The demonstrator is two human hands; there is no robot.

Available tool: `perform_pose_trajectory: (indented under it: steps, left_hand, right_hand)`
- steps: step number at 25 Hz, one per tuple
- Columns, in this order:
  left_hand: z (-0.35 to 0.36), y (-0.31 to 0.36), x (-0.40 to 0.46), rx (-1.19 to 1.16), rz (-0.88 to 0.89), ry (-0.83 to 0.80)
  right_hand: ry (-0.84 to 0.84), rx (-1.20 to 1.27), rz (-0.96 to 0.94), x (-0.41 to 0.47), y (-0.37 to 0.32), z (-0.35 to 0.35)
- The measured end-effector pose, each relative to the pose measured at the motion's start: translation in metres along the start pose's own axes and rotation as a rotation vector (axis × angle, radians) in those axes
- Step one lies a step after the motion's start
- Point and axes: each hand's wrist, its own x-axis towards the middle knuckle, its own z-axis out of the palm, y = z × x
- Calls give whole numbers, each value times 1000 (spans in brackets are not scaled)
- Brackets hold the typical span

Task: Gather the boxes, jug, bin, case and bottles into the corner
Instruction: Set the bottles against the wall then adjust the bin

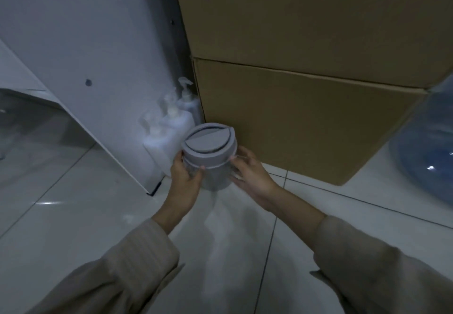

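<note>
I have the small round bin (pixel 210 159) between both hands, low over the tiled floor (pixel 81 215), though I cannot tell whether its base touches the tiles. It stands nearly upright, its long axis vertical with the top leaning slightly toward me, and its swing lid faces up, the flap's straight edge running from lower left to upper right. My left hand (pixel 185 179) wraps the bin's left side, thumb across the front below the lid collar and fingers curled round behind. My right hand (pixel 250 171) holds the right side, fingertips pinching at the collar and the lower fingers laid along the wall.

The bin sits just in front of the lower of two stacked cardboard boxes (pixel 306 122), near its left front corner. To the bin's left, white pump bottles (pixel 171 122) crowd the gap between the boxes and a leaning white panel (pixel 98 68). A blue water jug (pixel 426 152) lies on the floor at the right, beside the boxes' right corner.
</note>
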Motion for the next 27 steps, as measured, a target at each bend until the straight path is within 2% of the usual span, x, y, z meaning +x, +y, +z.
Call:
perform_pose_trajectory:
  steps: [1, 3, 4, 5, 6, 7, 9, 13, 16, 21, 27]
  left_hand:
    - [5, -2, -5, -2, -57, 23]
    - [17, -8, -19, 21, -309, -38]
    - [19, -11, -27, 68, -471, -140]
    - [25, -12, -35, 158, -586, -313]
    - [31, -11, -43, 289, -623, -520]
    - [40, -11, -49, 394, -590, -694]
    - [67, -16, -55, 502, -406, -893]
    - [131, -6, -65, 516, -138, -1034]
    - [175, 5, -81, 433, -22, -1074]
    - [231, 21, -136, 328, 0, -1265]
    - [260, 25, -203, 409, -100, -1441]
  right_hand:
    - [0, -10, 48, -2, 1, -6]
    - [29, -48, 136, -12, 5, -24]
    - [44, -66, 167, -19, 9, -32]
    - [64, -82, 183, -28, 11, -44]
    - [81, -94, 188, -37, 13, -57]
    - [99, -105, 185, -46, 14, -69]
    - [153, -126, 159, -68, 11, -99]
    - [344, -284, 60, -120, -2, -162]
    - [525, -417, -1, -170, -9, -210]
    - [870, -621, -1, -274, 6, -278]
    - [1125, -919, 250, -372, 60, -315]
